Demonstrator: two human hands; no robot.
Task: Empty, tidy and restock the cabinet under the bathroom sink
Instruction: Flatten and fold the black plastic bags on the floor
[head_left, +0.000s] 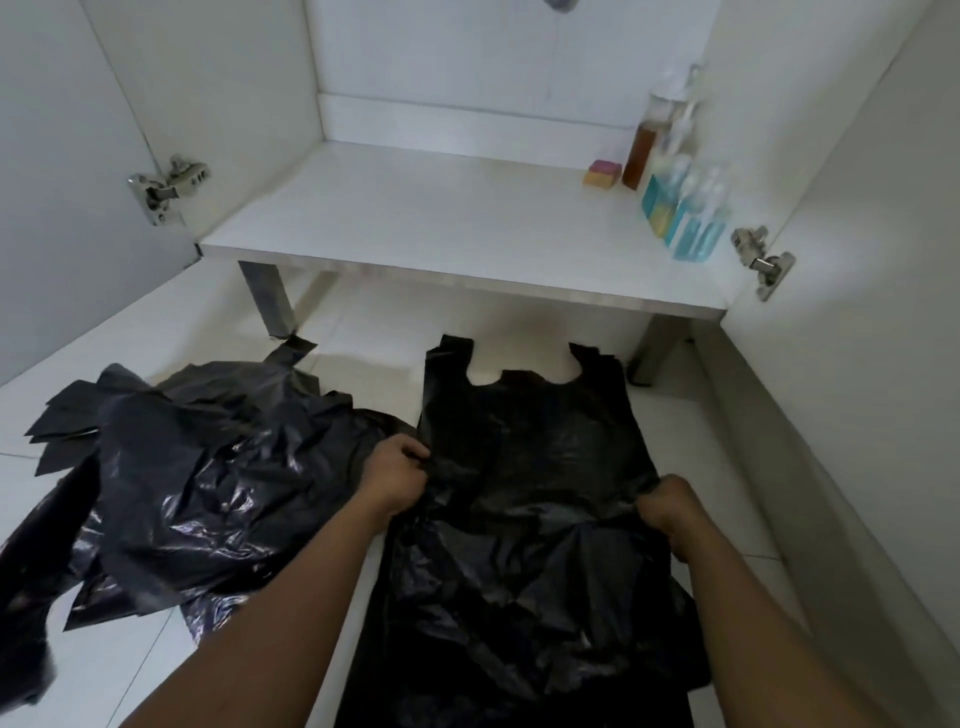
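A black plastic bag (530, 431) lies flat on the white floor tiles in front of the open cabinet, its two handles pointing toward the cabinet. My left hand (397, 475) pinches the bag's left edge. My right hand (670, 512) grips its right edge, bunching the plastic there. A crumpled pile of more black bags (197, 478) lies to the left on the floor. The cabinet shelf (415, 218) holds items only at its far right.
On the shelf's right side stand an amber bottle (640, 153), a pink and yellow sponge (602, 172), a teal box (655, 205) and clear bottles with blue liquid (698, 228). Both cabinet doors are open, with hinges (166, 187) on each side. Metal legs (270, 299) support the cabinet.
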